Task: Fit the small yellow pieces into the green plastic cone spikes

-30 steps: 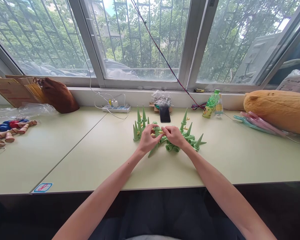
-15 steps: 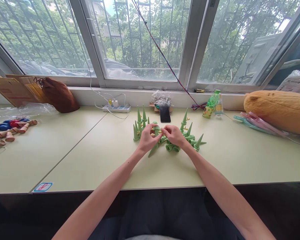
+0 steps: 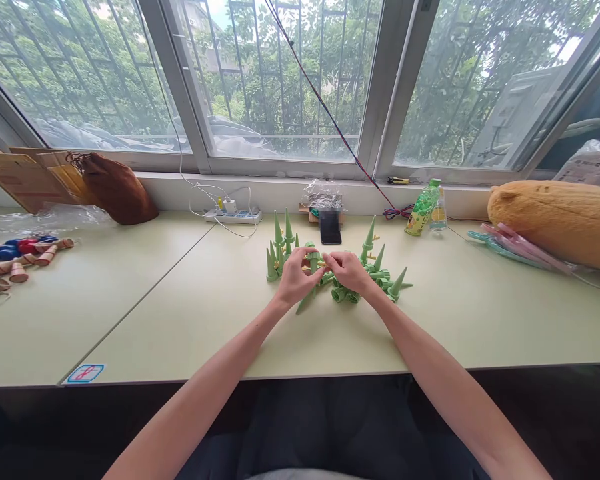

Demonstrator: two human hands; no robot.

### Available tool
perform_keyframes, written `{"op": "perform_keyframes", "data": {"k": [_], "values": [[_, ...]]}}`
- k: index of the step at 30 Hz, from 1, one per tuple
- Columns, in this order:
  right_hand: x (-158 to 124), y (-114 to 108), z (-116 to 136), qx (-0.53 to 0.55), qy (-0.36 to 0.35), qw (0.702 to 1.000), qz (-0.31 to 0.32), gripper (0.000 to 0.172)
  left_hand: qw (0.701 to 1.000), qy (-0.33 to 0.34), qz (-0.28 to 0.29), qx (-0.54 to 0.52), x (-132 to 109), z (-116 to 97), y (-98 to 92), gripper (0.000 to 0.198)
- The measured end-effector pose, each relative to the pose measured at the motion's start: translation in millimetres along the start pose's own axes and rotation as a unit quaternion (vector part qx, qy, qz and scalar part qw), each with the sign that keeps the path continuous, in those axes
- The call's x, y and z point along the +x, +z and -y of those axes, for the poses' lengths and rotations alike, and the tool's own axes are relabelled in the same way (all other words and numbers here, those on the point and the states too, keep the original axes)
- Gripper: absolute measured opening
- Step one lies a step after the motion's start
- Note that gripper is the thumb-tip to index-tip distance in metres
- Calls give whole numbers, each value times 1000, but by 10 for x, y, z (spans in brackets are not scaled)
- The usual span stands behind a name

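Observation:
My left hand (image 3: 296,277) is closed round a green tube piece (image 3: 313,261), its fingers behind and its thumb in front. Close beside it, my right hand (image 3: 347,269) pinches at the tube's right side, where small yellow bits show; what lies between its fingertips is mostly hidden. Left of my hands stands a cluster of green pointed cones (image 3: 279,247). A loose green cone tip (image 3: 305,303) pokes out below my left hand. Under and right of my right hand lie several green tube pieces (image 3: 347,294), with a tall green cone (image 3: 369,239) and another green cone (image 3: 398,283) near them.
A black phone (image 3: 331,230) leans behind my hands. Further back are a power strip (image 3: 234,217) and a green bottle (image 3: 423,208). Wooden toys (image 3: 20,261) and a brown bag (image 3: 120,190) are left; an orange plush (image 3: 555,217) lies right on the table (image 3: 170,327).
My right fingertips have shifted very slightly against the tube's side. Both hands otherwise keep their places, and the pieces around them lie as before.

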State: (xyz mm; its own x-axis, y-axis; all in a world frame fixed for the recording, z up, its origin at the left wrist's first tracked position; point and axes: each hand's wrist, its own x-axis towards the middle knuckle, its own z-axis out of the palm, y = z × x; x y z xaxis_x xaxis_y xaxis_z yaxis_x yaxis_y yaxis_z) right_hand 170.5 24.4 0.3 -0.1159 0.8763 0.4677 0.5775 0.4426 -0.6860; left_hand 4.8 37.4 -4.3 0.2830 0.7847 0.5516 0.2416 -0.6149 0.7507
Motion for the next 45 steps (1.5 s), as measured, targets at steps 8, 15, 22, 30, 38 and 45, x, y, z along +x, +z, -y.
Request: {"op": "perform_keyframes", "data": {"k": [8, 15, 22, 30, 38, 45], "values": [[-25, -43, 73, 32, -2, 999, 12, 44, 998, -40, -5, -49, 8, -13, -2, 38], [-22, -40, 57, 20, 2, 1000, 14, 41, 1000, -13, -5, -23, 3, -15, -1, 34], [-12, -24, 24, -4, -10, 1000, 10, 45, 1000, 1, 0, 3, -5, -37, -2, 32], [-10, -17, 29, -6, -4, 1000, 17, 51, 1000, 4, 3, 10, -9, -14, 1, 33], [-12, -5, 21, 5, -5, 1000, 19, 53, 1000, -1, 5, 9, -13, -19, 3, 34], [-5, -7, 12, 59, 18, 998, -2, 52, 1000, -13, -10, -10, -7, -11, -14, 36]]}}
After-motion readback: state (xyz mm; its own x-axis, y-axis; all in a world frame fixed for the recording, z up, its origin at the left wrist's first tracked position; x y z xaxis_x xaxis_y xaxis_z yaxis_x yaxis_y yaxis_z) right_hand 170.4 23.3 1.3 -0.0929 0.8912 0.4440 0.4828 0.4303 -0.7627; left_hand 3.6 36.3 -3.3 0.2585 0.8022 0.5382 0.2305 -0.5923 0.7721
